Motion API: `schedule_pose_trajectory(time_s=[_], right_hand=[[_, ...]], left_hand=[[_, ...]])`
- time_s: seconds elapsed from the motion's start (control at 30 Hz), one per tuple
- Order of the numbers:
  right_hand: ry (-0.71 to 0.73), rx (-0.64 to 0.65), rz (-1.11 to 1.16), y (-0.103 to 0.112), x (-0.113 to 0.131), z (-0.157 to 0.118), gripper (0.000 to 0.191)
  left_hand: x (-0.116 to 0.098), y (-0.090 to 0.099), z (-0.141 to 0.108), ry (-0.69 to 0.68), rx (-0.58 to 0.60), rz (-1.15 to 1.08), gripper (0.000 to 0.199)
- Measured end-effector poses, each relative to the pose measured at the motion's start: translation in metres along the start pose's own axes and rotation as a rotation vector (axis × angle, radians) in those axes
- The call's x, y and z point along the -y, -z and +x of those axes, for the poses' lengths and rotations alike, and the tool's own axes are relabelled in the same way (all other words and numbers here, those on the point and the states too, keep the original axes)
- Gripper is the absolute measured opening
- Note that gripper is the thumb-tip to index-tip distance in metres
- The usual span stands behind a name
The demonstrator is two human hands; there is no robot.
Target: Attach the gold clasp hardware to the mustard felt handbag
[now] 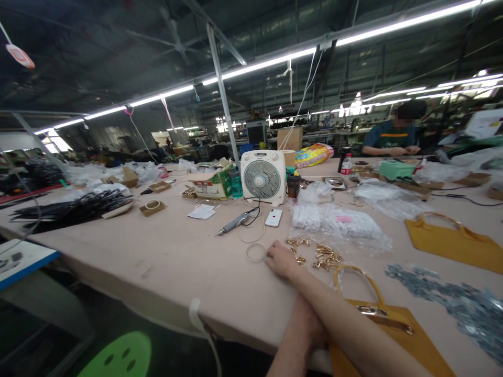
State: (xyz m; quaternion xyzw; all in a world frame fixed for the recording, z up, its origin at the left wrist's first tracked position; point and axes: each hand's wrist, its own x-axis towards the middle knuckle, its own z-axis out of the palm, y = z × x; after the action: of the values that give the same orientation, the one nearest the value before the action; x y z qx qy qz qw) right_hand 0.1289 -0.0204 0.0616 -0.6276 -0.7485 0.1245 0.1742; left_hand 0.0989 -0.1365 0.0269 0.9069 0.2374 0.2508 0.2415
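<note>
Beside right hand (280, 260): loose gold-coloured fasteners (327, 257); a forearm (334, 299) sweep could scatter them.
Right grip: fingers curled, contents not visible.
Left hand (312, 325): mostly hidden, can't tell.

Metal fittings (327, 256) lie between phone (273, 218) and handbag (412, 345).

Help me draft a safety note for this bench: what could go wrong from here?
The right hand is beside loose gold fittings, so a careless sweep might scatter them. The grey tool has its dark cord looped close to the phone; a snag could knock them together. The near mustard bag lies close to the fittings, which might scratch it.
</note>
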Motion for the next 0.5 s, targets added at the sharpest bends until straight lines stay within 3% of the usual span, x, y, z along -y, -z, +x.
schedule_pose_trajectory(time_s=[0.1,0.17,0.27,0.37,0.5], right_hand=[[0.002,-0.029,0.032,-0.004,0.001,-0.003,0.016],[-0.012,-0.063,0.056,-0.008,0.003,-0.005,0.014],[-0.025,-0.116,0.091,-0.011,0.005,-0.007,0.014],[-0.006,-0.153,0.121,-0.011,0.004,-0.012,0.011],[0.05,-0.167,0.139,-0.009,0.004,-0.027,0.008]], left_hand=[[-0.012,-0.007,-0.01,-0.065,0.018,-0.022,0.062],[-0.013,-0.012,-0.022,-0.09,-0.034,0.005,0.06],[-0.006,-0.004,-0.049,-0.129,-0.101,0.075,0.048],[0.01,0.029,-0.073,-0.037,-0.195,0.159,0.014],[0.04,0.088,-0.081,0.256,-0.511,0.266,0.028]])
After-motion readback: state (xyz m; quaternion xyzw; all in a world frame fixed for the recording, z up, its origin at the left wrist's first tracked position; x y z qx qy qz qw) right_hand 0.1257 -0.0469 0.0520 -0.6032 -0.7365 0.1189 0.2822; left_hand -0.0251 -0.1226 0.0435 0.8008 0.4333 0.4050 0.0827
